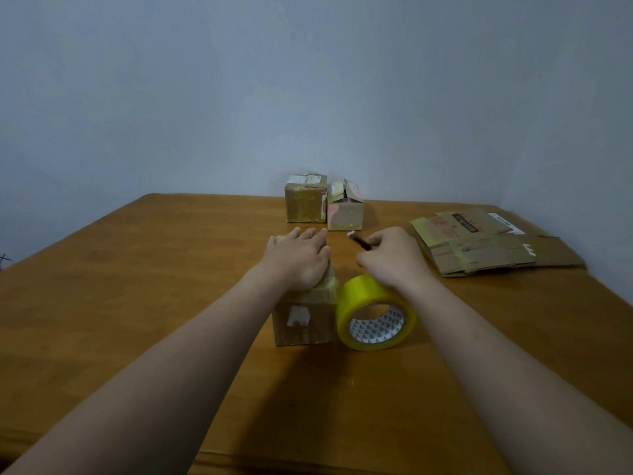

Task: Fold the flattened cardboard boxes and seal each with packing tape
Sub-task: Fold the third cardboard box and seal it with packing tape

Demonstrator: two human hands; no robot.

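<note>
Pressing box (304,322) under left hand (300,259) | right hand (394,257) grips dark tool (360,241)

A plain wall (239,80) of pale blue-grey fills the upper half of the room. In front of it stands a wooden table (137,303), orange-brown with visible grain and a rounded near edge. The light is dim and soft, and it leaves a weak shine on the wood.

Dim, soft light; wide-angle bowing at edges.
</note>
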